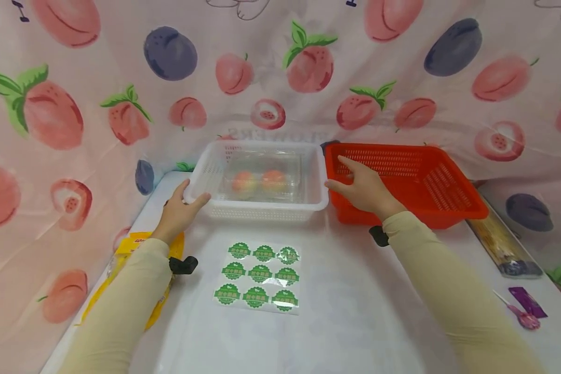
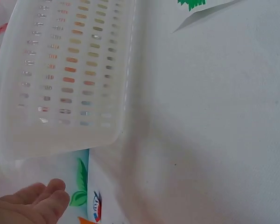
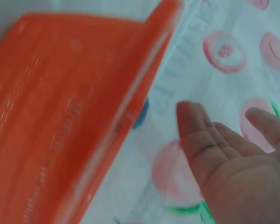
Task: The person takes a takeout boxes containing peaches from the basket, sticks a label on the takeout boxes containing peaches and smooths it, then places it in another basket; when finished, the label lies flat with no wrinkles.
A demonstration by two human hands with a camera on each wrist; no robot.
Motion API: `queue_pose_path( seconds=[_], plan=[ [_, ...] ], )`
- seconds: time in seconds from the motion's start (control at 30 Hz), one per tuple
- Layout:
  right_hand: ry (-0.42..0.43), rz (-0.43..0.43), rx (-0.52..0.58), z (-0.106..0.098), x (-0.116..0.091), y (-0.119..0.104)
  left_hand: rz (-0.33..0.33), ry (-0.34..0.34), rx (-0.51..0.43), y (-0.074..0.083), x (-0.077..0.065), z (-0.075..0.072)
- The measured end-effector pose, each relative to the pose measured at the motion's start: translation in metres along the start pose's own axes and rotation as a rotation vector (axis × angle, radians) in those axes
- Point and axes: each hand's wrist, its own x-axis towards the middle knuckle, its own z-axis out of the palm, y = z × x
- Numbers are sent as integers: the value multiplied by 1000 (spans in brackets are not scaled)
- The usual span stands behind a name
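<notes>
Fruit-print cloth [image 1: 271,41] backs the white slotted basket [image 1: 262,206]; left grip [image 1: 179,212] and right grip [image 1: 368,190], both spread, should take opposite ends evenly.

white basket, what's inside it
Inside the white basket is clear plastic packaging, with two round red-and-yellow fruits showing through it. Whatever lies directly beneath the fruits is covered and can't be seen.

A pale pink cloth [image 1: 271,39] printed with peaches [image 1: 310,68] and dark plums [image 1: 170,53] rises from nine through twelve to three o'clock; faint, probably reversed lettering [image 1: 245,134] crosses twelve; a white tabletop [image 1: 346,322] spreads toward six
</notes>
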Motion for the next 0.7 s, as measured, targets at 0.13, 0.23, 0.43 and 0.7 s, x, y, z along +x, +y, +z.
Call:
queue_pose_path(
  seconds=[0.13,0.23,0.43,0.7],
  plan=[
    [-19,-42,48,19,16,-10,-27,-18,-12,-5,1,3],
    [-38,-67,73,31,26,-20,-34,-16,-28,-9,1,6],
    [-89,-52,123,53,48,-35,-63,2,-116,-12,1,10],
    [-131,34,116,79,71,-42,-73,-2,-143,-11,4,9]
  ],
)
